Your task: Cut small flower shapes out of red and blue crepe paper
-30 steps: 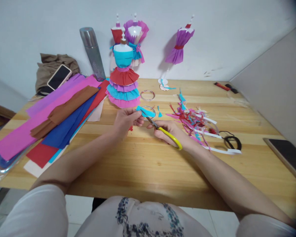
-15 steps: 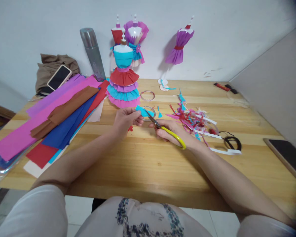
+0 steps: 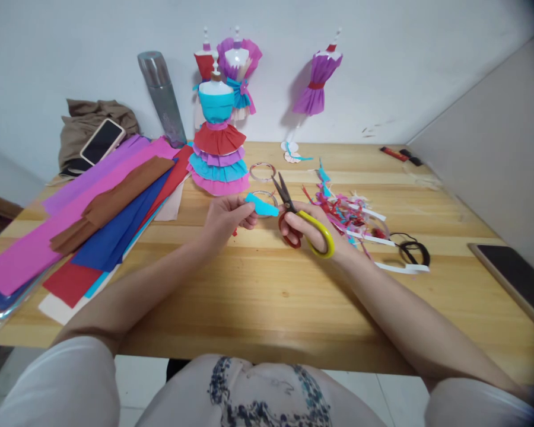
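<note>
Between thumb and fingers, my left hand (image 3: 231, 216) pinches a small piece of turquoise crepe paper (image 3: 261, 206) with a cut, tapering edge. My right hand (image 3: 309, 225) is closed around scissors (image 3: 321, 236) with one yellow and one red handle. Their dark blades are slightly parted and point up and away, just beyond the paper's right tip. Behind my left hand stands a small dress form (image 3: 218, 133) in a turquoise top and layered red, purple, turquoise and pink ruffles. A ring of tape (image 3: 265, 196) lies partly hidden behind the paper.
Crepe paper sheets (image 3: 111, 207) fan out at left, beside a phone (image 3: 102, 142) on brown cloth and a grey flask (image 3: 162, 98). More dressed forms stand at the wall, one in purple (image 3: 318, 86). Paper scraps (image 3: 347, 216), black cord (image 3: 413, 252) and a tablet-like device (image 3: 511, 284) lie at right.
The scissors have come away from the turquoise paper and swung upright, blades parting. The paper's right end now looks narrower. The whole view has shifted slightly.
</note>
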`<action>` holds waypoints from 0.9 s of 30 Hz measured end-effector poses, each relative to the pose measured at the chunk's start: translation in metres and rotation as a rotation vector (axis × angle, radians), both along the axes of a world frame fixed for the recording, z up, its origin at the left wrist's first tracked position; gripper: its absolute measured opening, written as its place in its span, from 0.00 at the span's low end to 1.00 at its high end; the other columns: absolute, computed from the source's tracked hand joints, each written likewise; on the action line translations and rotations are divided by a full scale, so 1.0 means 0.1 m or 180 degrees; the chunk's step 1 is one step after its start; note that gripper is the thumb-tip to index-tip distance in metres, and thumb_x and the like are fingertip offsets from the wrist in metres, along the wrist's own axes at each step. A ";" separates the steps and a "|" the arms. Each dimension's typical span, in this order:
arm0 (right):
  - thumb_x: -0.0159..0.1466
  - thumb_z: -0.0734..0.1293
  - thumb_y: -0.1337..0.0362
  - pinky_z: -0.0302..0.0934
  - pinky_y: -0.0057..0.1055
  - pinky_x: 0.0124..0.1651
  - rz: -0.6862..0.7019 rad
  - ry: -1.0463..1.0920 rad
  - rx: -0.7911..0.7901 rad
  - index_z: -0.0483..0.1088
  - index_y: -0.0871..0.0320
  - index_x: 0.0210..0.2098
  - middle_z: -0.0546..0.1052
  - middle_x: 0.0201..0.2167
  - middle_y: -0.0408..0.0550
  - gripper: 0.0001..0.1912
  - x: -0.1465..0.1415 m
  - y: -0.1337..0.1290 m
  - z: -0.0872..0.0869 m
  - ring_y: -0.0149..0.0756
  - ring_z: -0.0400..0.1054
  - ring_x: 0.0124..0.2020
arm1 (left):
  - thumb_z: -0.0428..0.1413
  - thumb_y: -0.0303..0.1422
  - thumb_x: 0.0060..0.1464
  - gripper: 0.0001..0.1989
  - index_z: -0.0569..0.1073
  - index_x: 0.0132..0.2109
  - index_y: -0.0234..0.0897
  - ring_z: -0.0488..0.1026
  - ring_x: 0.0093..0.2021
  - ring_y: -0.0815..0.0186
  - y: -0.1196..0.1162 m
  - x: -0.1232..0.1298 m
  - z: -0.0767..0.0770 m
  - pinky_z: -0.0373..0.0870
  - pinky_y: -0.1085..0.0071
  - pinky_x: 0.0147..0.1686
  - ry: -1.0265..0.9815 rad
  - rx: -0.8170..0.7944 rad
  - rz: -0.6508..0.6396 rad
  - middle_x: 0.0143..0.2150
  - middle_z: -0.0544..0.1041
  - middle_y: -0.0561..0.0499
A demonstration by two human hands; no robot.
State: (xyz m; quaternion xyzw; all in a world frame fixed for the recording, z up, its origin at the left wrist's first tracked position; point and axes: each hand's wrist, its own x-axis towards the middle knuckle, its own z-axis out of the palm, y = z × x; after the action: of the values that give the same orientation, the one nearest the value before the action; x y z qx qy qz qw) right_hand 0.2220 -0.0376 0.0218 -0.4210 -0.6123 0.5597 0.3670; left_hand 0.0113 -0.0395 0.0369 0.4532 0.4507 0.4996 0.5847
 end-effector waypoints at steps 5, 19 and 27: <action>0.55 0.76 0.48 0.55 0.30 0.19 -0.0331 0.0427 -0.0388 0.72 0.58 0.42 0.77 0.22 0.43 0.25 -0.06 0.02 0.01 0.30 0.62 0.15 | 0.61 0.31 0.52 0.09 0.74 0.25 0.37 0.71 0.23 0.70 -0.05 0.01 0.00 0.68 0.74 0.25 0.0620 0.0502 -0.0059 0.23 0.76 0.52; 0.40 0.83 0.58 0.47 0.25 0.20 -0.0368 0.1014 -0.1201 0.73 0.58 0.39 0.69 0.15 0.34 0.29 -0.21 -0.04 0.00 0.26 0.58 0.15 | 0.52 0.22 0.66 0.14 0.75 0.33 0.37 0.73 0.29 0.68 -0.03 -0.10 -0.21 0.65 0.69 0.29 0.3995 0.5614 0.0146 0.31 0.81 0.50; 0.49 0.79 0.59 0.60 0.29 0.22 -0.0647 0.0755 -0.0236 0.74 0.58 0.48 0.66 0.15 0.31 0.28 -0.20 -0.07 -0.01 0.28 0.61 0.15 | 0.54 0.24 0.65 0.08 0.77 0.40 0.36 0.77 0.36 0.65 0.01 -0.13 -0.37 0.70 0.69 0.36 0.3849 0.4898 0.0234 0.39 0.84 0.45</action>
State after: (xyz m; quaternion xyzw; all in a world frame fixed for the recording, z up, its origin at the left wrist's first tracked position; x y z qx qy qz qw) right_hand 0.2025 -0.0449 0.0212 -0.4250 -0.4978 0.5877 0.4756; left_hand -0.0017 -0.0380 -0.0004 0.8761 0.2393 0.3585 -0.2161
